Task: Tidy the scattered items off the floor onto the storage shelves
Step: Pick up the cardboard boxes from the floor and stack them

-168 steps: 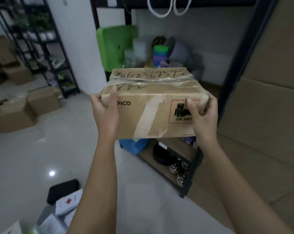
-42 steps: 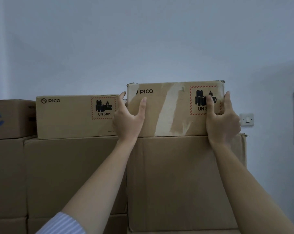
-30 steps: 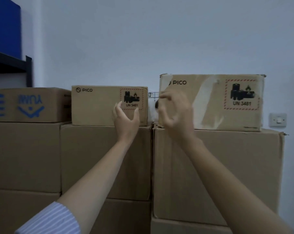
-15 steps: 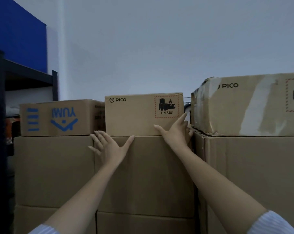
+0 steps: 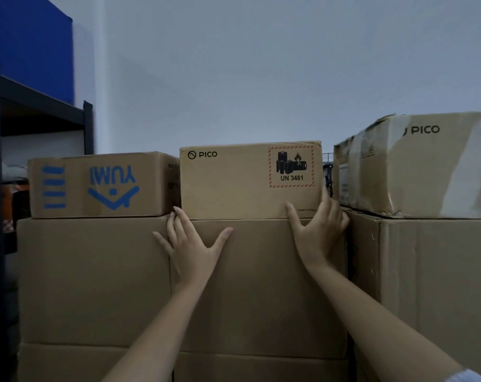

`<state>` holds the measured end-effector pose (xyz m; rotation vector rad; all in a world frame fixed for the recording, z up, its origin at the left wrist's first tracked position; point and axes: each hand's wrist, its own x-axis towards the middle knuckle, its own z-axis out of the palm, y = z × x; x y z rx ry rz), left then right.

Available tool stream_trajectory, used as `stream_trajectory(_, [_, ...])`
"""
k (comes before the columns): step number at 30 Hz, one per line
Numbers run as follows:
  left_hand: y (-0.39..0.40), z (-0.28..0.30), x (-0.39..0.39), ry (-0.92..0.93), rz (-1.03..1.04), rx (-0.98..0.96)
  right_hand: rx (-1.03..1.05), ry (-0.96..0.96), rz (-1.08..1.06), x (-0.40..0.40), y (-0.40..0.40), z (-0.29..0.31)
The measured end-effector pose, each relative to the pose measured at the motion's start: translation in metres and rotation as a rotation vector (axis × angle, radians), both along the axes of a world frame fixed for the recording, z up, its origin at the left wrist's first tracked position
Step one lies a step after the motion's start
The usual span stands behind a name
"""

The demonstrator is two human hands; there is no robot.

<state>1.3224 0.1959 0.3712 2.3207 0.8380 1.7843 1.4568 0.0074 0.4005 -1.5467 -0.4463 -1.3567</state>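
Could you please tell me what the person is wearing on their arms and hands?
Both hands, left hand and right hand, are bare, with no gloves, rings or watch visible. The forearms are uncovered; a pale sleeve cuff shows only at the right arm's lower edge.

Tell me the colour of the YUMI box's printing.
Blue, on the YUMI box; clearest in the head view.

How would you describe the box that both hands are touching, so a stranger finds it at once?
Look along the top row of the cardboard stack. It is the middle PICO box, between the YUMI box and a taped PICO box. Only it shows a clean front with a full UN 3481 label.
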Motion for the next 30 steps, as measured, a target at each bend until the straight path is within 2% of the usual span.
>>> stream_trajectory(8, [0.011,-0.008,0.000,-0.009,0.020,0.095,0.074,-0.051,0.021,0.001,0.002,-0.006])
stream_trajectory(15, [0.016,-0.021,-0.003,-0.013,-0.008,0.136,-0.045,-0.137,0.000,0.006,-0.003,-0.019])
stream_trajectory(23, [-0.007,-0.055,-0.037,-0.018,-0.317,-0.041,-0.368,-0.116,0.032,-0.035,-0.017,-0.053])
stream_trajectory(26, [-0.019,-0.069,-0.067,-0.075,-0.316,-0.109,-0.479,-0.201,0.096,-0.061,-0.013,-0.068])
stream_trajectory(30, [-0.030,-0.095,-0.123,-0.079,-0.271,-0.223,-0.488,-0.236,0.350,-0.102,-0.003,-0.088])
